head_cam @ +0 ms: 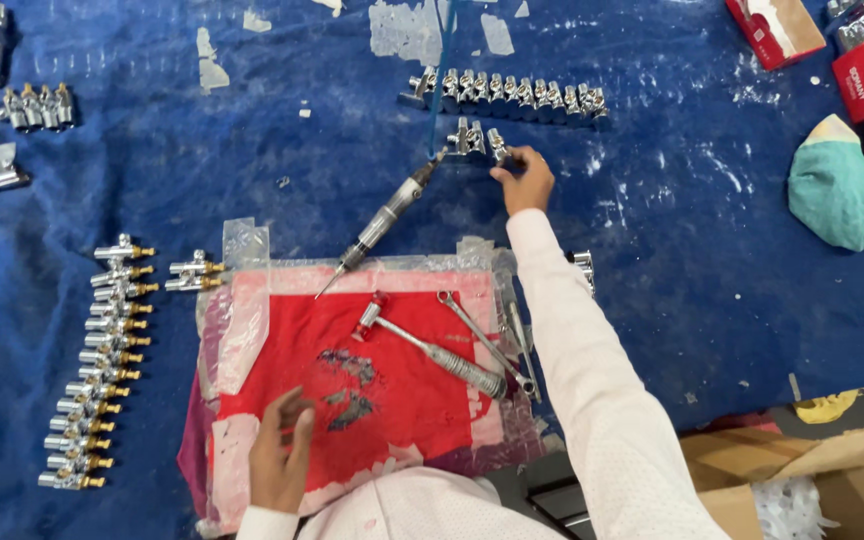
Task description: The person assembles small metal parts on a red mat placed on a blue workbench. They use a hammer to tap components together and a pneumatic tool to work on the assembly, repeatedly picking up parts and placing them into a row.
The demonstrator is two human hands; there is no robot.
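While fingers pinch it, chrome valve (497,143) gleams (brass-free, angled).

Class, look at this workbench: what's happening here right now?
A person in white sleeves works over a blue cloth. The right hand reaches out and grips a chrome valve below a row of valves. The left hand rests flat on a red mat beside a hammer. A screwdriver hangs on a cord.

1 head-worn camera looks steeply down from above the person onto the blue cloth-covered worktable (102,210). The view spans the red taped cloth mat (392,390) near, chrome fittings far, at arm's reach.
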